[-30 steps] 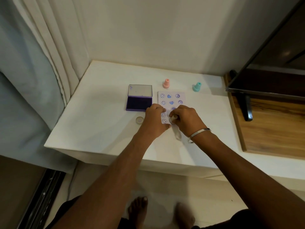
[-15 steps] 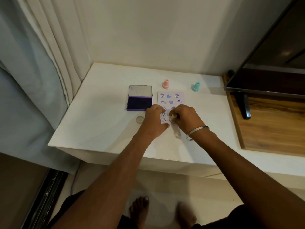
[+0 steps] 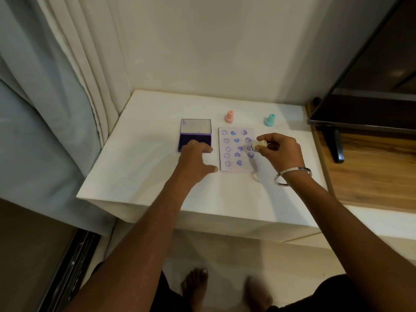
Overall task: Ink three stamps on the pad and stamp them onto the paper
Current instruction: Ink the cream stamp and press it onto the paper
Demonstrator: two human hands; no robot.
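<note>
White bench (image 3: pixel 139 176) in corner, curtain at left. Your left hand (image 3: pixel 193 162) flat, fingers spread, tips on ink pad (image 3: pixel 195 134). Your right hand (image 3: pixel 280 152) pinching cream stamp (image 3: pixel 259 145), lifted at right edge of stamped paper (image 3: pixel 236 149). Farther back: pink stamp (image 3: pixel 229 116), teal stamp (image 3: pixel 269 120) upright.

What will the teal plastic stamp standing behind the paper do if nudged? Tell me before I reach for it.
The teal plastic stamp probably tips rather than slides if pushed at the top: it stands upright, narrow handle above a flared base. It is small and looks light, so a slight knock may move it. Once down, its round body could roll on the smooth white tabletop.
</note>
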